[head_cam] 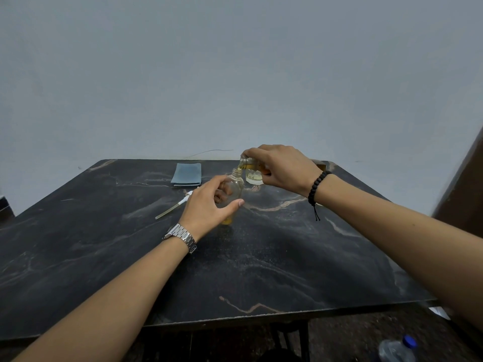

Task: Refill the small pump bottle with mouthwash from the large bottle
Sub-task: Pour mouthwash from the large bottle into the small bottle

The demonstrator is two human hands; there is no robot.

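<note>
Pouring is underway: the right hand [283,169] grips the tilted large bottle [248,163] over the small pump bottle [233,190], steadied in the left hand's [209,205] curled fingers; next, probably, levelling off before overflow.

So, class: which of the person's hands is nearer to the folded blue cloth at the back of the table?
Left. The left hand, gripping the small bottle, sits just in front of the folded blue cloth. The right hand, tilting the large bottle, is farther off to the cloth's right.
</note>
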